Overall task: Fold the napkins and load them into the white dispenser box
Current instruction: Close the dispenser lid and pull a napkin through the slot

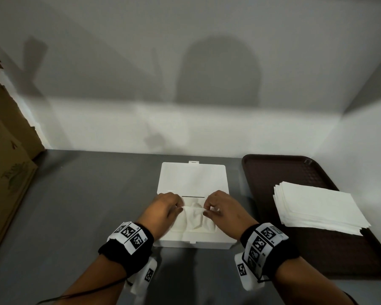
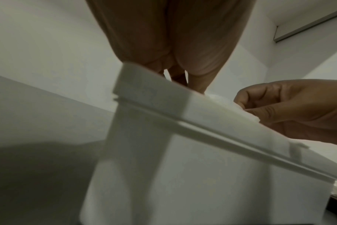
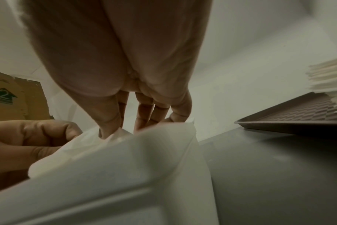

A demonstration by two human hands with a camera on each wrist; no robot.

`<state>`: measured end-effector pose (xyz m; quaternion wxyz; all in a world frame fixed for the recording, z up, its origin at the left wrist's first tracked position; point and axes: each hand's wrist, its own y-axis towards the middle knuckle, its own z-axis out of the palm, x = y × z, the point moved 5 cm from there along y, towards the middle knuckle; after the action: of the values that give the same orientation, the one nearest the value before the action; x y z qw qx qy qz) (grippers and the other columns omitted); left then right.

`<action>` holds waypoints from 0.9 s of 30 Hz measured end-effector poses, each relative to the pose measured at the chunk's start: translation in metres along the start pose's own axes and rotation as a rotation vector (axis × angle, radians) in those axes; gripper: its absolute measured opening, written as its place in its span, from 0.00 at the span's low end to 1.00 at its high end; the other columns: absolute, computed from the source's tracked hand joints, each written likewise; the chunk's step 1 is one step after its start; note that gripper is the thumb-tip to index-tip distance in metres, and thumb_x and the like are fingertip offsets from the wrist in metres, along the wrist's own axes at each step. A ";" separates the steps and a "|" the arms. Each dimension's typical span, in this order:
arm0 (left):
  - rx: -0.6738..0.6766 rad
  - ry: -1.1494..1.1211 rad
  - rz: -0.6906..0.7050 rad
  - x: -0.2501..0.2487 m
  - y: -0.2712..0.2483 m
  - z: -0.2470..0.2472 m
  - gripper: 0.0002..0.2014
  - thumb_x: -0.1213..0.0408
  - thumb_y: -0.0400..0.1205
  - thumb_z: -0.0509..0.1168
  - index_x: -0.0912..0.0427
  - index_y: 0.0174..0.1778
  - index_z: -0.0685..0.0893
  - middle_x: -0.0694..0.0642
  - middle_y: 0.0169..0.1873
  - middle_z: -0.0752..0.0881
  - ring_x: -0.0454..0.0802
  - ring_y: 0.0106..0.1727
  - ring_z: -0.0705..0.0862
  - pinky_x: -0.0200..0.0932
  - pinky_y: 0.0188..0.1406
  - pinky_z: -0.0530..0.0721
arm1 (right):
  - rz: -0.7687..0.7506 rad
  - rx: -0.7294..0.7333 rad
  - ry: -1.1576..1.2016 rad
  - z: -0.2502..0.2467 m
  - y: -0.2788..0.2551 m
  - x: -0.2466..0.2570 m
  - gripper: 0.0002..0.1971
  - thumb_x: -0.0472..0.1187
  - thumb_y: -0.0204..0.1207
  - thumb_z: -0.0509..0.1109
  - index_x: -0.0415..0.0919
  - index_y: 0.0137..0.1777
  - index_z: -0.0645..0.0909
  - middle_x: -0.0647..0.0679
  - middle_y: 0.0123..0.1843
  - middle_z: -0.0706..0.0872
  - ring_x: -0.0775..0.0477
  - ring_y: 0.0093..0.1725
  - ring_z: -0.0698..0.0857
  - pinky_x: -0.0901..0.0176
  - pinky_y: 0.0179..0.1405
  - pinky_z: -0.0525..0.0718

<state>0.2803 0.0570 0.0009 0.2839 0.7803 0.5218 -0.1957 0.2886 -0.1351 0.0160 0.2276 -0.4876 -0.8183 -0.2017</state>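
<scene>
1. The white dispenser box [image 1: 194, 238] sits on the grey counter [image 1: 79, 205], its lid [image 1: 193, 179] swung open and lying flat on the far side.
2. A crumpled white napkin [image 1: 194, 214] lies in the open box, bunched in the middle and stretched between the two hands.
3. The left hand [image 1: 163, 208] is over the left part of the box. Its grip is closed on the napkin's left end, fingers curled in, with the paper running out from under them.
4. The right hand [image 1: 222, 208] is over the right part of the box. Its grip pinches the napkin's right end between thumb and forefinger, with the other fingers loosely curled.
5. In the right wrist view, the right hand's fingertips [image 3: 106, 130] meet the napkin just above the box rim, and the left hand shows at the left edge.
6. In the left wrist view, the box corner fills the foreground, blurred; the left fingers are mostly hidden behind the rim.
7. A brown tray [image 1: 279, 172] lies on the counter just right of the box, apart from it.
8. A stack of flat napkins [image 1: 317, 208] rests on the tray's near right part.
9. A cardboard box [image 1: 7, 164] stands at the counter's left edge against the wall.
10. Both wrists wear black bands [image 1: 128, 245] carrying black-and-white square markers.
</scene>
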 end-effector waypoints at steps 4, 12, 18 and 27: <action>-0.021 -0.026 0.005 -0.002 -0.004 -0.002 0.02 0.62 0.79 0.64 0.51 0.42 0.81 0.32 0.36 0.75 0.35 0.41 0.73 0.28 0.45 0.68 | -0.016 0.004 0.018 -0.001 -0.003 0.003 0.02 0.43 0.77 0.71 0.48 0.44 0.81 0.59 0.47 0.78 0.66 0.45 0.75 0.74 0.47 0.71; 0.137 -0.034 -0.110 0.002 0.006 0.007 0.20 0.42 0.76 0.51 0.45 0.41 0.86 0.42 0.45 0.89 0.49 0.54 0.82 0.50 0.60 0.78 | 0.119 0.140 -0.035 0.005 0.006 0.005 0.13 0.52 0.82 0.62 0.52 0.36 0.76 0.59 0.34 0.78 0.48 0.47 0.78 0.58 0.47 0.72; 0.230 0.066 -0.136 -0.004 0.014 0.011 0.10 0.43 0.67 0.66 0.43 0.33 0.78 0.36 0.43 0.84 0.45 0.55 0.76 0.50 0.61 0.77 | 0.126 0.214 -0.111 0.014 0.008 0.015 0.11 0.55 0.69 0.69 0.59 0.51 0.76 0.62 0.52 0.81 0.50 0.58 0.76 0.49 0.61 0.76; 0.311 0.164 -0.094 -0.009 0.019 0.015 0.26 0.38 0.71 0.49 0.42 0.56 0.82 0.45 0.57 0.83 0.50 0.63 0.76 0.52 0.66 0.73 | 0.202 0.289 -0.084 0.011 0.021 0.013 0.11 0.54 0.67 0.73 0.50 0.45 0.84 0.54 0.47 0.85 0.49 0.52 0.82 0.51 0.54 0.83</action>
<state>0.2941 0.0361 -0.0006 0.1065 0.8028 0.5427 -0.2229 0.2997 -0.1103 0.0164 0.2801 -0.5373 -0.7946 -0.0376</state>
